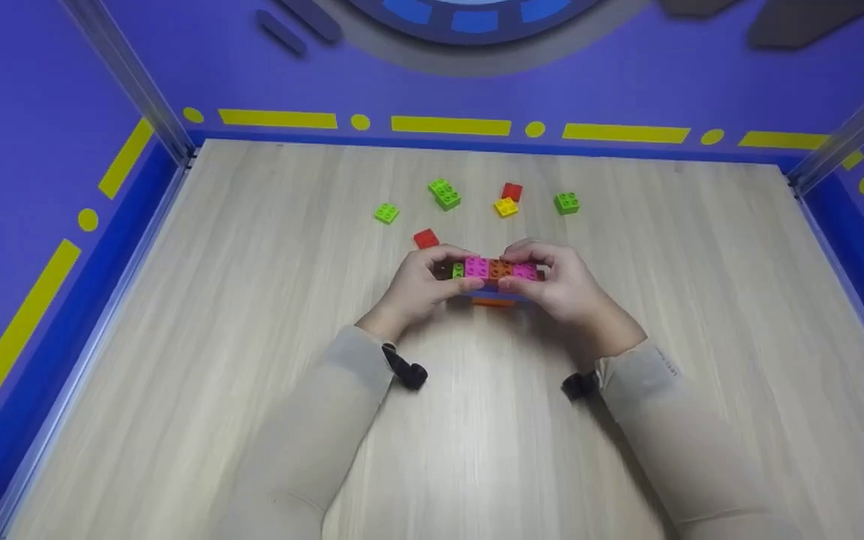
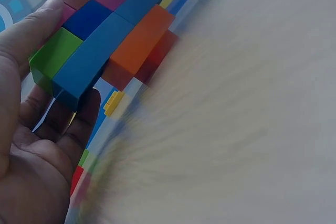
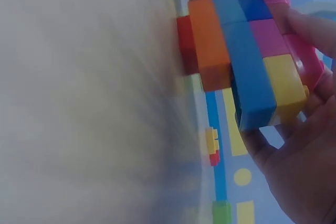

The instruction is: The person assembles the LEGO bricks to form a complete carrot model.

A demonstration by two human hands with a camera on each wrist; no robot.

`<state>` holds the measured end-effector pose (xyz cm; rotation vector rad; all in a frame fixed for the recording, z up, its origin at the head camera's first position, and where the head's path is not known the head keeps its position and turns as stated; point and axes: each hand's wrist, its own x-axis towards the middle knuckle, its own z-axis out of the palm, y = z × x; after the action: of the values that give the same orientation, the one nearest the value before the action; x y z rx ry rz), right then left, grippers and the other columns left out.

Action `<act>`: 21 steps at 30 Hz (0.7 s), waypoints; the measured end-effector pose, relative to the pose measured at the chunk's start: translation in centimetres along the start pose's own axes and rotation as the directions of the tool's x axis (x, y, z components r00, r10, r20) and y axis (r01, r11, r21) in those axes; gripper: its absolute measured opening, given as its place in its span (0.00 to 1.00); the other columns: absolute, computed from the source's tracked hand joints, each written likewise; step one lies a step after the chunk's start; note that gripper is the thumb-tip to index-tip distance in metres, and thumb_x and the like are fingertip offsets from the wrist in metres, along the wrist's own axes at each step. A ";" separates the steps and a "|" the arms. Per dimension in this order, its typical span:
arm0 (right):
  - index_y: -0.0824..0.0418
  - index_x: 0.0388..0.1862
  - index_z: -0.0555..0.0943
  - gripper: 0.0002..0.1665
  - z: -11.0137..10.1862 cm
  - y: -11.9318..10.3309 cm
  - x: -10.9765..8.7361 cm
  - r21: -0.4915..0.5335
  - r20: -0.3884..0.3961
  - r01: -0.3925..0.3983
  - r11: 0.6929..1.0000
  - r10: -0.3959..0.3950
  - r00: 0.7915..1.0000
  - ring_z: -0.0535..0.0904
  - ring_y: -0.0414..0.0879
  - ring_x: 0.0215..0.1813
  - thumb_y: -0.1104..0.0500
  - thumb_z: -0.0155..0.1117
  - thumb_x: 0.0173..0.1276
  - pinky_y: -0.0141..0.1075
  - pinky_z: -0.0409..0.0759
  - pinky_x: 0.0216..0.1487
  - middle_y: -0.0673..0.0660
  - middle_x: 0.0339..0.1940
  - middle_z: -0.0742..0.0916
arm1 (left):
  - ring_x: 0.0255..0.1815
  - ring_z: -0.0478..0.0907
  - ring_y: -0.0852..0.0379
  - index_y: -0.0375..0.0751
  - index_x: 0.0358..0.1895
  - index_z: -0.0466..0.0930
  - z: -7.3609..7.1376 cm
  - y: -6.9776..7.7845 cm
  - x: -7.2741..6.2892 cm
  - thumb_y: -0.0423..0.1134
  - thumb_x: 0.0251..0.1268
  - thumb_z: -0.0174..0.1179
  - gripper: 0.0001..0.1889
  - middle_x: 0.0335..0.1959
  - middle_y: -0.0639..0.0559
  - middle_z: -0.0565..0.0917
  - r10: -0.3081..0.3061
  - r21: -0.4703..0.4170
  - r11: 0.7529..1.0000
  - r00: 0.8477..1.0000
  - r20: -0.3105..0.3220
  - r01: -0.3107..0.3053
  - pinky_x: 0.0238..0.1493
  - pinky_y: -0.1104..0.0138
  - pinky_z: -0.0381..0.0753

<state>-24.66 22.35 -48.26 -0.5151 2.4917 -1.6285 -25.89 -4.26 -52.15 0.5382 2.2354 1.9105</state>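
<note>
Both hands grip a multicoloured toy brick assembly (image 1: 477, 268) from its two ends. My left hand (image 1: 418, 286) has its thumb on the near face and its fingers behind the left end. On the opposite end my right hand (image 1: 565, 285) holds in the same way, its thumb close to the left one. Pink and brown-orange bricks form the top layer. In the left wrist view a green brick (image 2: 56, 53) sits over a long blue brick (image 2: 94, 59), with an orange brick (image 2: 142, 40) lower down. A yellow brick (image 3: 285, 85) shows at the right end in the right wrist view.
Loose bricks lie beyond the hands: a small green one (image 1: 386, 214), a longer green one (image 1: 445, 193), a yellow one (image 1: 506, 208) against a red one (image 1: 513, 191), and another green one (image 1: 567, 202). A red brick (image 1: 425, 238) lies just past my left hand. Blue-purple walls enclose the table (image 1: 252, 300).
</note>
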 end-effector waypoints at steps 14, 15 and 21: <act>0.58 0.69 0.91 0.27 -0.7 0.0 -0.1 0.006 0.032 -0.120 0.993 0.120 0.992 0.75 0.62 0.87 0.55 0.83 0.74 0.62 0.59 0.94 0.63 0.81 0.84 | 0.54 0.87 0.56 0.47 0.64 0.93 0.0 0.3 0.0 0.44 0.70 0.82 0.22 0.59 0.48 0.92 -0.002 0.024 1.000 1.000 0.007 0.002 0.58 0.67 0.86; 0.59 0.69 0.91 0.27 -0.7 0.1 -0.1 0.015 0.028 -0.116 0.993 0.115 0.993 0.75 0.62 0.87 0.55 0.83 0.73 0.62 0.59 0.94 0.63 0.81 0.84 | 0.54 0.87 0.56 0.47 0.64 0.93 0.0 0.2 -0.1 0.44 0.69 0.82 0.22 0.59 0.48 0.92 -0.004 0.025 1.000 1.000 0.007 0.003 0.58 0.67 0.87; 0.60 0.70 0.89 0.27 0.0 1.2 -0.8 0.063 -0.032 -0.082 0.995 0.085 0.996 0.84 0.55 0.78 0.55 0.82 0.75 0.45 0.77 0.85 0.61 0.75 0.89 | 0.53 0.86 0.56 0.44 0.65 0.92 0.2 -0.1 0.0 0.42 0.70 0.82 0.23 0.59 0.46 0.92 0.016 0.028 0.999 1.000 0.014 -0.016 0.59 0.65 0.86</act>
<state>-24.16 23.02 -49.46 -0.3733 2.4423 -1.6910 -25.82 -4.12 -52.25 0.5732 2.2591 1.8803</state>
